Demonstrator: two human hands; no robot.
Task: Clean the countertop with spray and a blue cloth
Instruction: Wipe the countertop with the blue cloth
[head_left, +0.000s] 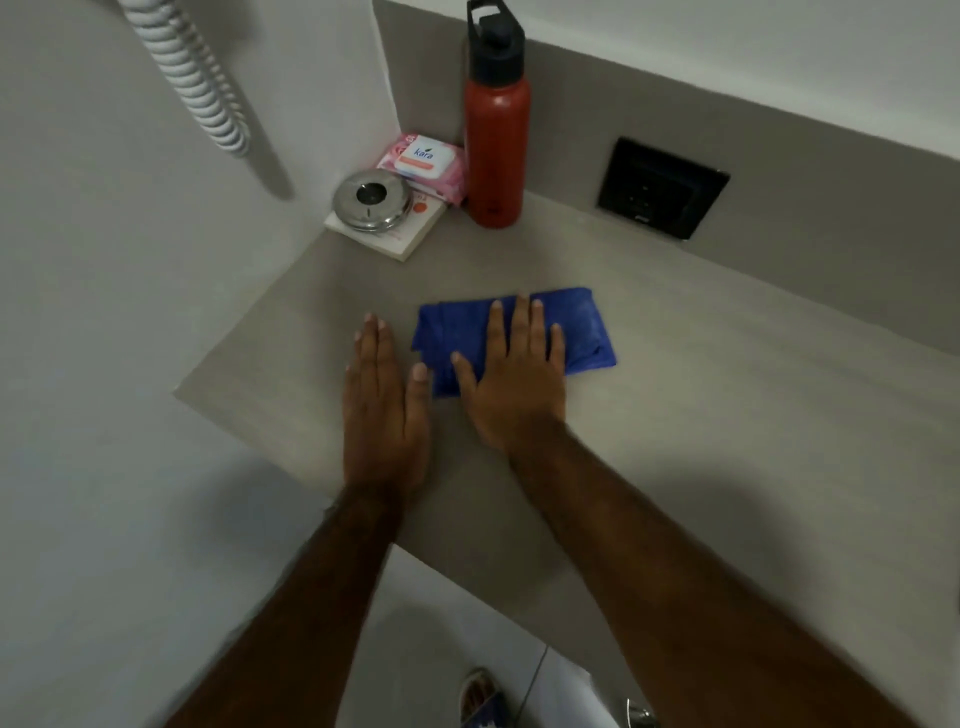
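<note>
Single head-worn wide-angle view. Looks forward and steeply down, facing red water bottle (497, 140) at back of grey countertop (701, 415). Close in: countertop stretch in front of bottle fills mid frame. At bottom edge, floor (426, 649) shows, farthest from bottle.

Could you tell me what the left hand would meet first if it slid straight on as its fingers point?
The left hand would likely cross bare countertop, then meet the white booklet under the steel tin.
</note>
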